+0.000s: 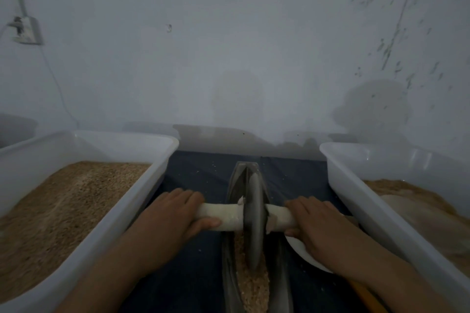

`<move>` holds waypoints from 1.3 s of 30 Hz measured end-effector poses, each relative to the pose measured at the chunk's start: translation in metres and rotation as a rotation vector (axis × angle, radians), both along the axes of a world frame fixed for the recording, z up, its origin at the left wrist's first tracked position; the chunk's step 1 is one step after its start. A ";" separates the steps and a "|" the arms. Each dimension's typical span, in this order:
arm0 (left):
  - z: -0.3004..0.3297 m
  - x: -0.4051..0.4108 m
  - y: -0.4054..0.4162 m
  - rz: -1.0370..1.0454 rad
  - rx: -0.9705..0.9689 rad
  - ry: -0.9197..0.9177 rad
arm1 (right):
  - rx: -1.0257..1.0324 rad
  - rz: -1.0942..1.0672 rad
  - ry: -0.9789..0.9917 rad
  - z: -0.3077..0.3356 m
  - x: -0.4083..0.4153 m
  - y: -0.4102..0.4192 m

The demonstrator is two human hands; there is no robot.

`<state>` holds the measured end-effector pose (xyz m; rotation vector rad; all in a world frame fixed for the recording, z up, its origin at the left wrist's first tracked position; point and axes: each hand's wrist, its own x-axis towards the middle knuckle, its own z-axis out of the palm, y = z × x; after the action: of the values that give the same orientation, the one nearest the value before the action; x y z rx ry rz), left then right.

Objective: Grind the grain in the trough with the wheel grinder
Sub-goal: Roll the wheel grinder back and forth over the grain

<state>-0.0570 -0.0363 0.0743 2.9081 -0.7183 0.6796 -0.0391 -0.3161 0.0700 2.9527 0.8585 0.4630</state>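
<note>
A dark metal trough (230,256), narrow and boat-shaped, runs away from me on a dark blue cloth. Tan grain (254,287) lies in its near half. A grey metal wheel (253,221) stands upright in the trough, on a pale wooden axle (221,213) that sticks out on both sides. My left hand (173,213) grips the left end of the axle. My right hand (315,223) grips the right end. Both thumbs curl under the axle.
A white plastic tub (162,150) of brown grain sits on the left. Another white tub (343,185) with tan meal sits on the right. A white dish (302,251) lies under my right hand. A grey wall rises just beyond the trough.
</note>
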 end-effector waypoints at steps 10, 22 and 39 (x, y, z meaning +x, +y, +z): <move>-0.001 -0.018 0.003 -0.097 -0.137 0.033 | -0.004 0.078 0.091 0.016 -0.025 -0.003; -0.008 0.019 -0.012 0.024 -0.080 -0.185 | 0.101 0.014 -0.163 -0.002 0.009 0.009; -0.005 0.005 -0.009 0.038 -0.124 -0.064 | 0.018 0.018 -0.142 0.011 -0.007 0.010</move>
<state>-0.0523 -0.0455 0.0690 2.8055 -0.6053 0.7941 -0.0466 -0.3060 0.0807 2.8872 0.8699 0.6753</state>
